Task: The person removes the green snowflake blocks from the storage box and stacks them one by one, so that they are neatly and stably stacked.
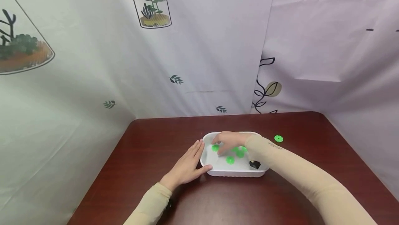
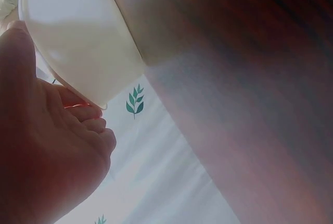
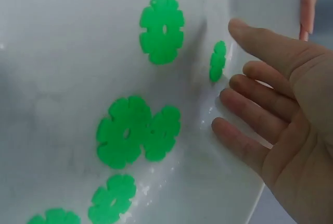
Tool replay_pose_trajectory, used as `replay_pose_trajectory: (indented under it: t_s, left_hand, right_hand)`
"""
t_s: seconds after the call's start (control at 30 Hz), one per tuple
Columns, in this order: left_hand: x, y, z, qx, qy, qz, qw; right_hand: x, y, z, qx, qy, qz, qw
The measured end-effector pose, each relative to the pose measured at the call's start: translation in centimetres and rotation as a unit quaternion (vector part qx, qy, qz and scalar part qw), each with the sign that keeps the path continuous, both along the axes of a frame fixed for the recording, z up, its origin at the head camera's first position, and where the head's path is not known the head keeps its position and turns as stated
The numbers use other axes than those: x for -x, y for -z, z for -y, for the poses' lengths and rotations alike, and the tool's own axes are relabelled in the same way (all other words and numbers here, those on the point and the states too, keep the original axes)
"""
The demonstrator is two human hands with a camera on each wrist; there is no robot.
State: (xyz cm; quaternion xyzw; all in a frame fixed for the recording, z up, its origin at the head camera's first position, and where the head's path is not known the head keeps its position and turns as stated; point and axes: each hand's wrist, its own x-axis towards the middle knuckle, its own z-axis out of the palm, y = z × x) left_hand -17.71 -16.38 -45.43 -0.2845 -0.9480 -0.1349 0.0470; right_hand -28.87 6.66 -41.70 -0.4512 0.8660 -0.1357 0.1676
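Observation:
A white oval-ended tray point(image 1: 235, 173) stands on the table with several green notched discs point(image 1: 230, 160) lying in it. Along its left end rests my left hand point(image 1: 186, 166), fingers straight and thumb at the front rim. In the left wrist view that hand point(image 2: 57, 135) is right against the tray's outer wall point(image 2: 78, 36). My right hand point(image 1: 229, 139) reaches into the tray from the right. The right wrist view shows its thumb and fingers point(image 3: 255, 140) apart, holding nothing, with one small-looking green disc point(image 3: 217, 61) just in front of the fingertips.
A black object point(image 1: 255, 164) lies at the tray's right end, partly behind the right sleeve. One more green disc point(image 1: 278, 138) sits on the dark red table point(image 1: 149, 141), beyond the tray to the right. Printed white cloth point(image 1: 202, 62) hangs behind the table.

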Motion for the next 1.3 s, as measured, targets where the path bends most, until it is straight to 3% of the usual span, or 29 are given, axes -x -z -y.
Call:
replay_pose_trajectory:
  t_s: [0.2, 0.4, 0.67, 1.0, 1.3]
  left_hand:
    - [0.0, 0.1, 0.1, -0.009, 0.009, -0.002, 0.9999]
    - [-0.1, 0.1, 0.2, -0.012, -0.008, 0.009, 0.9999]
    - [-0.1, 0.5, -0.2, -0.014, -0.001, 0.016, 0.9998]
    - [-0.5, 0.3, 0.1, -0.024, -0.017, 0.028, 0.9992]
    - [0.0, 0.2, -0.1, -0.02, -0.019, 0.043, 0.9987]
  right_hand:
    - [0.1, 0.9, 0.8, -0.015, -0.032, -0.03, 0.999]
    - [0.3, 1.3, 1.3, -0.006, -0.027, -0.043, 0.999]
    - [0.4, 1.7, 0.8, -0.002, 0.02, 0.002, 1.0]
    - [0.5, 1.9, 1.2, 0.008, 0.019, 0.047, 0.999]
    - [1.4, 1.8, 0.9, -0.002, 0.034, 0.077, 0.996]
